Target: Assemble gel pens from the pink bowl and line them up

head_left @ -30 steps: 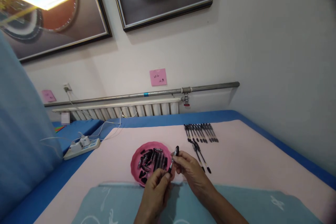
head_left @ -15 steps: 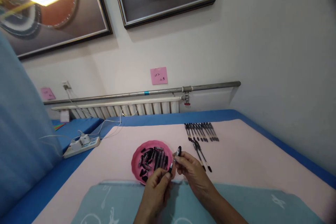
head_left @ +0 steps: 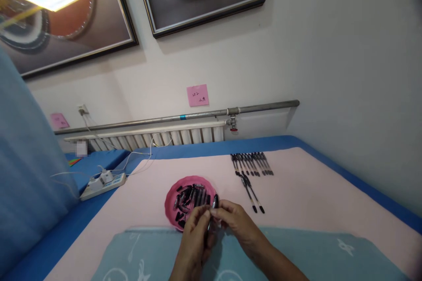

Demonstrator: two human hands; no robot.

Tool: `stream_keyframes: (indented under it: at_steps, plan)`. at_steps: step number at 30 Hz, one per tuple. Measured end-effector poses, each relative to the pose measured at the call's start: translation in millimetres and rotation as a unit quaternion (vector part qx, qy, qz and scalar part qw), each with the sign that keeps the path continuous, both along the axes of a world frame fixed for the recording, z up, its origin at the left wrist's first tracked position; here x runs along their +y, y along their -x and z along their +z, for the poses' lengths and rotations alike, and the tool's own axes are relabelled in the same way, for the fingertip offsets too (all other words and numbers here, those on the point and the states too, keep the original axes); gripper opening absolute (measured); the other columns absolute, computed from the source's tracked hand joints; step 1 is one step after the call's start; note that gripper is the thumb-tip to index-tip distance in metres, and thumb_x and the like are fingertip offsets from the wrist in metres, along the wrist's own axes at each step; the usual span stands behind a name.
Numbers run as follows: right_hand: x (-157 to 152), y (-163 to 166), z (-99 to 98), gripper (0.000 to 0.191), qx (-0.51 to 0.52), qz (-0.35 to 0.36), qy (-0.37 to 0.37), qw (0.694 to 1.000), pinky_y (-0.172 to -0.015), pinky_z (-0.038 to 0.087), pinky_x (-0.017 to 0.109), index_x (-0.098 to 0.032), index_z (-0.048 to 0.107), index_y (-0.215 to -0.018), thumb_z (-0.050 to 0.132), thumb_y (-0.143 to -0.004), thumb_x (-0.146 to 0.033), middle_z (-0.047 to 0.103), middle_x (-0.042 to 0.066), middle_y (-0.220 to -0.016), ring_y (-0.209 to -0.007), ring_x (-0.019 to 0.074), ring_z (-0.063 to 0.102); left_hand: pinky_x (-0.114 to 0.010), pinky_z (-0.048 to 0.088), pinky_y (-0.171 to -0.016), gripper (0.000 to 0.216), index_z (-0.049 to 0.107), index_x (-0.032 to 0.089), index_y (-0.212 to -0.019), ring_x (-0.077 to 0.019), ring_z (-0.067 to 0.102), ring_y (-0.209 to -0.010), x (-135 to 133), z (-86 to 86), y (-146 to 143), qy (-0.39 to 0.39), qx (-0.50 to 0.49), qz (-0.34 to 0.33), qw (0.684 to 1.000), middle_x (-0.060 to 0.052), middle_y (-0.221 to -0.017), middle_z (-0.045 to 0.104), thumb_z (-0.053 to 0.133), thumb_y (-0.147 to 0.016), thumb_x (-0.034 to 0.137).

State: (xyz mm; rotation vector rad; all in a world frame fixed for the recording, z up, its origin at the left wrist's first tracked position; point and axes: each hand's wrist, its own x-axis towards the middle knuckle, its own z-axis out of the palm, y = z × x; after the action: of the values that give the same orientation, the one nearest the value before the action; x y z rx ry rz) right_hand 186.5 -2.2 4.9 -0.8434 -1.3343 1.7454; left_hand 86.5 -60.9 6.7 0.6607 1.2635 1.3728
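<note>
Close together at the right edge of a pink bowl (head_left: 169, 213), both hands grip parts of one pen (head_left: 215, 202). My left hand (head_left: 195, 232) is closed around its lower part, mostly hidden by the fingers. My right hand (head_left: 239, 224) pinches the upper part, whose dark end sticks up between the fingertips. Inside the bowl lie loose black and clear pen parts (head_left: 189, 199). Beyond my right hand, a row of black-capped pens (head_left: 252, 163) lies side by side, with two more pens (head_left: 251, 193) lying slanted below it.
A pink sheet (head_left: 306, 193) covers the blue-edged bed, with a teal patterned cloth (head_left: 296, 254) along the near side. A white power strip (head_left: 103, 185) with plugs and cables sits at left, beside a blue curtain (head_left: 29, 175). A pipe (head_left: 204, 115) and radiator (head_left: 198, 134) line the wall.
My right hand has moved down and left with its pen part, up against my left hand. The gap between the two pen pieces has closed.
</note>
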Motion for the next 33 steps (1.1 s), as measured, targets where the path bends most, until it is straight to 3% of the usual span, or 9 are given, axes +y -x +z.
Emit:
stream_keyframes:
  at_steps: [3,6,10,13,20,23,24,27,33]
  plan:
    - [-1.0,-2.2,2.3,0.013,-0.019,0.025,0.004,1.000,-0.050,0.030,0.022,-0.015,0.060,-0.063,0.062,-0.065,-0.028,0.052,-0.004,-0.052,-0.050,0.0098,0.044,-0.014,0.013,-0.034,0.050,0.053,0.019,-0.104,-0.0024,0.032,-0.035,-3.6,7.1,-1.6,0.000,-0.017,-0.011,1.000,0.004,-0.053,0.053,0.053,-0.073,0.058]
    - [-5.1,-5.8,5.9,0.012,-0.046,0.001,-0.028,0.999,-0.053,0.033,0.023,-0.017,0.063,-0.074,0.060,-0.067,-0.026,0.058,-0.003,-0.061,-0.057,0.0116,0.049,-0.015,0.015,-0.033,0.049,0.055,0.017,-0.097,-0.0027,0.029,-0.032,-1.4,4.0,1.5,-0.018,-0.037,-0.016,0.999,0.008,-0.044,0.045,0.054,-0.071,0.059]
    - [-25.6,-9.0,5.2,0.004,-0.138,-0.018,-0.145,0.980,-0.059,0.036,0.023,-0.020,0.061,-0.070,0.058,-0.070,-0.023,0.061,-0.002,-0.065,-0.063,0.0135,0.052,-0.016,0.032,-0.039,0.048,0.057,0.018,-0.094,-0.0059,0.046,-0.042,10.5,-5.1,4.5,-0.042,-0.089,0.119,0.988,0.006,-0.054,0.053,0.073,-0.058,0.045]
    - [-44.0,-7.4,0.2,0.006,-0.173,-0.005,-0.160,0.972,-0.057,0.036,0.023,-0.021,0.060,-0.070,0.055,-0.069,-0.017,0.060,-0.003,-0.064,-0.062,0.0136,0.052,-0.019,0.044,-0.055,0.039,0.060,0.017,-0.086,-0.0088,0.056,-0.058,19.2,-4.5,-2.5,-0.088,-0.120,0.176,0.973,0.001,-0.067,0.060,0.076,-0.057,0.038]
    - [-24.6,-43.4,-7.1,0.008,-0.150,-0.063,-0.104,0.981,-0.047,0.032,0.022,-0.021,0.056,-0.068,0.049,-0.072,-0.023,0.047,-0.006,-0.050,-0.045,0.0109,0.044,-0.028,0.047,-0.075,0.047,0.063,0.018,-0.101,-0.0183,0.062,-0.089,26.9,-9.1,-22.2,-0.095,-0.103,0.087,0.986,-0.009,-0.100,0.065,0.073,-0.061,0.042]
    - [8.1,-85.8,-7.9,0.016,-0.277,-0.149,-0.153,0.937,-0.048,0.033,0.023,-0.021,0.056,-0.072,0.046,-0.077,-0.033,0.055,-0.003,-0.056,-0.048,0.0123,0.048,-0.029,0.046,-0.081,0.049,0.063,0.018,-0.103,-0.0219,0.057,-0.104,23.5,-20.1,-18.3,-0.075,-0.064,0.064,0.993,-0.012,-0.115,0.061,0.073,-0.060,0.041]
    - [18.6,-99.2,-8.7,0.018,-0.353,-0.179,-0.185,0.900,-0.050,0.034,0.024,-0.021,0.055,-0.071,0.045,-0.078,-0.034,0.057,-0.002,-0.059,-0.052,0.0133,0.051,-0.030,0.045,-0.082,0.049,0.064,0.018,-0.102,-0.0222,0.057,-0.104,21.4,-23.4,-16.7,-0.069,-0.051,0.063,0.994,-0.012,-0.116,0.060,0.073,-0.060,0.042]
    - [41.8,-126.1,-13.5,0.015,-0.433,-0.209,-0.199,0.854,-0.055,0.033,0.025,-0.020,0.052,-0.060,0.048,-0.074,-0.024,0.057,0.000,-0.056,-0.058,0.0162,0.053,-0.030,0.046,-0.079,0.050,0.064,0.017,-0.101,-0.0216,0.061,-0.094,13.5,-30.3,-15.9,-0.065,-0.006,0.058,0.996,-0.013,-0.114,0.061,0.072,-0.060,0.045]
    - [54.1,-124.2,-25.6,0.013,-0.528,-0.189,-0.225,0.797,-0.055,0.030,0.025,-0.019,0.056,-0.062,0.051,-0.073,-0.020,0.062,0.003,-0.062,-0.063,0.0182,0.055,-0.025,0.044,-0.065,0.053,0.066,0.014,-0.097,-0.0172,0.059,-0.075,2.7,-37.5,-28.4,-0.096,0.059,0.058,0.992,-0.011,-0.089,0.066,0.069,-0.060,0.052]
